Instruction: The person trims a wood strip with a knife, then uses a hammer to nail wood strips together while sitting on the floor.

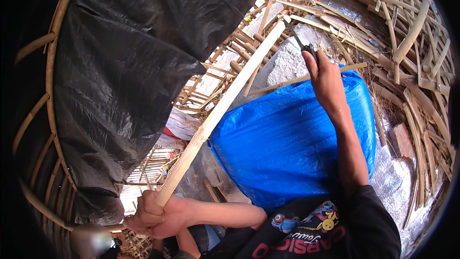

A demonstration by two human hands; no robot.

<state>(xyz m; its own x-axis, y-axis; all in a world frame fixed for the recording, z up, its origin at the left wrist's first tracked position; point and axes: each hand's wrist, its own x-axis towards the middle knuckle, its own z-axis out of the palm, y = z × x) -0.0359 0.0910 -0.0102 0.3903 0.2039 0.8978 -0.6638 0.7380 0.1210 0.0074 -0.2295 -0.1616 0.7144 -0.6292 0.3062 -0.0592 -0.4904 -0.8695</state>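
Lower left, your left hand clamps the stick, seemingly shaved except its top, near which your right hand grips a knife.

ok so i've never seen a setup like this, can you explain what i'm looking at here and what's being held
There's no machine here: these are a person's own bare hands. The single picture comes from a wide fisheye camera worn on the head, looking down, so straight edges bend near the rim. The left hand grips the near end of a long, pale bamboo strip. The right hand holds what looks like a knife, its blade at the strip's far end. A blue sheet spreads in front of the body, with a rough pale block beyond. Bamboo pieces crowd the right; a black sheet hangs left.
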